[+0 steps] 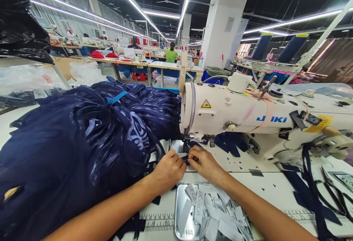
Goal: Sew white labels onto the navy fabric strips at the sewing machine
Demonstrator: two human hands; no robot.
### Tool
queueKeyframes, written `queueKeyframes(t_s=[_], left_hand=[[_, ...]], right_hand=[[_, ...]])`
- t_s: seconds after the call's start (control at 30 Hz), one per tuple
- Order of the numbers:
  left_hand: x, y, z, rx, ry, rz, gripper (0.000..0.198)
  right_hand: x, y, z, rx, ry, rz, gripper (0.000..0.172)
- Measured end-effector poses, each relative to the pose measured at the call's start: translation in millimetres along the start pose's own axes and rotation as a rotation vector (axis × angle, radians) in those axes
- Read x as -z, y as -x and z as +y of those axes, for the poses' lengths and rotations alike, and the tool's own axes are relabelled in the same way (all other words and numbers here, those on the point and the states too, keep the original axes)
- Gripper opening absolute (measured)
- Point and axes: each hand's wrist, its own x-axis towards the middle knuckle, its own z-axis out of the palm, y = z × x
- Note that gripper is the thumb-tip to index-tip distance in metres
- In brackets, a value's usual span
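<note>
My left hand (171,167) is closed just in front of the presser foot (185,146), its fingertips at a small pale label (182,155). Across from it, my right hand (204,162) pinches the edge of dark navy fabric (186,161) at the label's other end. The fingers partly hide both pieces. Above them is the head of a white sewing machine (220,108). Below my hands, a metal tray (180,230) holds a heap of printed white labels (215,211).
Navy lace-trimmed garments (110,130) are piled to the left, against the machine head. At right lie black scissors (331,191) and navy strips (300,182). A printed ruler (157,222) runs along the table's front. Thread cones (292,48) stand behind the machine.
</note>
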Motion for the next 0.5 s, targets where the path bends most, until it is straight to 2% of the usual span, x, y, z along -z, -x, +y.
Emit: queueKeyframes(t_s=[0.17,0.23,0.37,0.5], left_hand=[[-3.7,-1,2,-0.004,0.012,-0.034,0.015],[-4.0,-2,0,0.001,0.032,-0.051,0.016],[4.8,3,-10,0.031,0.159,-0.086,0.015],[17.3,17,-24,0.121,0.357,-0.107,0.010]], right_hand=[[5,4,0,0.043,-0.009,-0.087,0.018],[5,7,-6,0.083,0.136,-0.116,0.020],[-3,15,-25,0.146,0.591,-0.130,0.017],[-5,16,-31,0.293,0.749,-0.203,0.016]])
